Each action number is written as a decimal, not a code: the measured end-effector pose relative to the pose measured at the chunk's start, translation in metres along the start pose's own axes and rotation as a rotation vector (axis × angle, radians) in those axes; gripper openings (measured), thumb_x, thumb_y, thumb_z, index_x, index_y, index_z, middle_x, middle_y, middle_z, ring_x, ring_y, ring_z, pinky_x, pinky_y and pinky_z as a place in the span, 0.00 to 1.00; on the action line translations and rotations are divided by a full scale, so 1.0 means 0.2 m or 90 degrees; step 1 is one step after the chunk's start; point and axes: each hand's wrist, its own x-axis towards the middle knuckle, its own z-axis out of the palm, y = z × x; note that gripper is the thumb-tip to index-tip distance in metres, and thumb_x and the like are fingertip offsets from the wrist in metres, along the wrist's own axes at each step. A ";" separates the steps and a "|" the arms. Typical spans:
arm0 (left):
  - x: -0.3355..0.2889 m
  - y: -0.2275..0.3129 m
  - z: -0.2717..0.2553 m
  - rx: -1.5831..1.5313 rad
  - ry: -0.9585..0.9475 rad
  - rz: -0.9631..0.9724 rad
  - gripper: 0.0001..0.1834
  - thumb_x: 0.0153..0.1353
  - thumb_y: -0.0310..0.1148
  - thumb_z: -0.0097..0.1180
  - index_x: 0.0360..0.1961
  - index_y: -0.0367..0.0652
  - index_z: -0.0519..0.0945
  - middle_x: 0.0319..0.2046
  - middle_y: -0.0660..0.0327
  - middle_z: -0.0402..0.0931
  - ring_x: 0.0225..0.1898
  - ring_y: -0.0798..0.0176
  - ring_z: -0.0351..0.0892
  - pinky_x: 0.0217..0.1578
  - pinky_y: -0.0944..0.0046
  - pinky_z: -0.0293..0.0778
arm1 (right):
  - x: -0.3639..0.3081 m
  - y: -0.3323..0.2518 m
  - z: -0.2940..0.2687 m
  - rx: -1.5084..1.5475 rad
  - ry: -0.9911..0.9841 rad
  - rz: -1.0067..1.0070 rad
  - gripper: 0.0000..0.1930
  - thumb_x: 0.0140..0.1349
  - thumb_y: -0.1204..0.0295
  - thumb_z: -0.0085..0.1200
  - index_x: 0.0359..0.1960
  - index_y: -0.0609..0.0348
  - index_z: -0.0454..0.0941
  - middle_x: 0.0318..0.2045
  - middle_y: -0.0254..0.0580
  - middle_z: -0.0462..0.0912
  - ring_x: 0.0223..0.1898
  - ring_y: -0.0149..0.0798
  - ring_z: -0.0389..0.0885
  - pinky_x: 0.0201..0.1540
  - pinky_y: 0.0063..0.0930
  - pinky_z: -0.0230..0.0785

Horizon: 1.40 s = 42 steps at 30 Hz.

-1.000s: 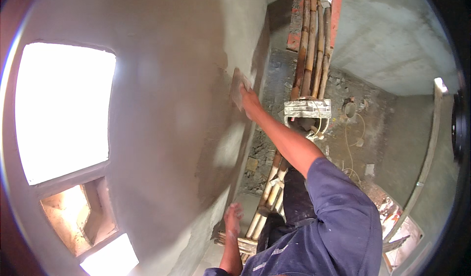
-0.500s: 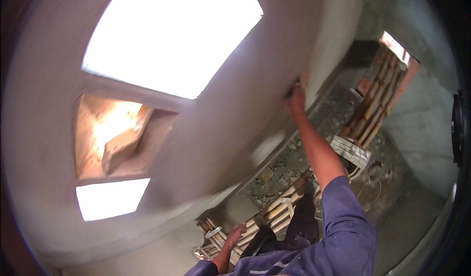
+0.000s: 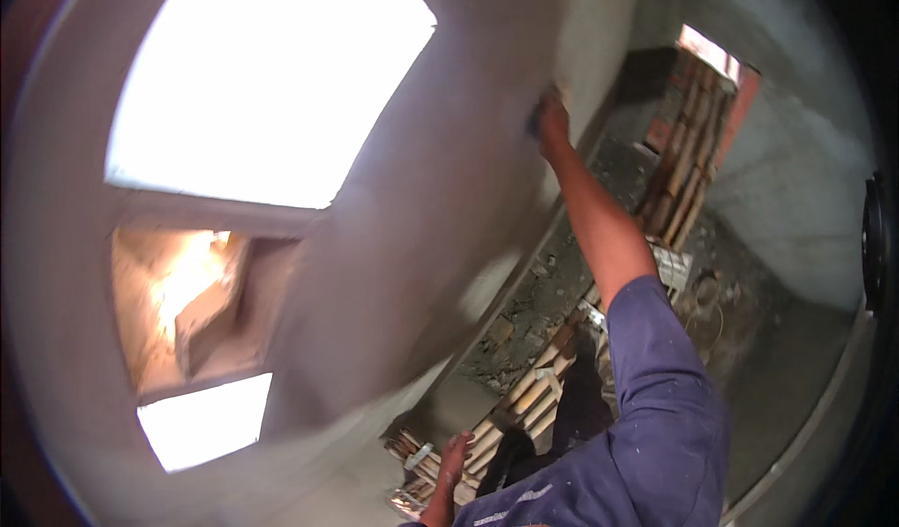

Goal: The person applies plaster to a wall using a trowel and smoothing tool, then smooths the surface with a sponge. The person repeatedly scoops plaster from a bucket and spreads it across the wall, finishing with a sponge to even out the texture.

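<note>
My right arm stretches up to the freshly smoothed plaster wall [image 3: 403, 246]. At its end my right hand [image 3: 554, 120] is closed round a dark hand tool [image 3: 537, 118], pressed at the wall surface. Blur and the hand itself hide the tool's exact kind. Low down, my left hand [image 3: 456, 452] hangs loosely above bamboo poles, its fingers slightly bent and apart, with nothing visible in it.
Below me runs a platform of bamboo poles [image 3: 529, 401]; my dark-trousered legs are over it. More poles [image 3: 688, 153] lean at the far right. Rubble [image 3: 520, 326] lies along the wall's foot. Bright window openings [image 3: 272, 87] and a recessed niche [image 3: 201, 302] break the wall.
My right hand and the dark tool have moved upward along the wall, the arm reaching farther. The view has shifted. My left hand still hangs low.
</note>
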 end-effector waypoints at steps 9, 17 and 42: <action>-0.05 0.03 0.05 0.009 0.033 -0.043 0.27 0.65 0.51 0.50 0.53 0.37 0.75 0.48 0.54 0.78 0.49 0.54 0.78 0.48 0.53 0.71 | -0.31 0.11 0.00 0.006 0.077 0.052 0.29 0.73 0.54 0.35 0.64 0.65 0.64 0.55 0.58 0.74 0.57 0.54 0.71 0.61 0.41 0.60; -0.10 0.09 0.10 0.025 0.034 -0.060 0.30 0.66 0.53 0.49 0.54 0.35 0.73 0.52 0.52 0.76 0.52 0.53 0.77 0.52 0.51 0.70 | -0.29 0.27 0.04 -0.344 0.075 -0.331 0.32 0.71 0.49 0.35 0.60 0.69 0.66 0.54 0.62 0.74 0.56 0.54 0.74 0.58 0.41 0.64; 0.02 0.28 0.15 0.038 -0.021 -0.031 0.26 0.65 0.50 0.51 0.52 0.38 0.76 0.50 0.54 0.78 0.54 0.55 0.76 0.53 0.54 0.69 | -0.41 -0.15 0.12 -0.251 -0.023 -0.094 0.22 0.72 0.66 0.38 0.64 0.62 0.64 0.57 0.64 0.71 0.61 0.61 0.67 0.62 0.42 0.60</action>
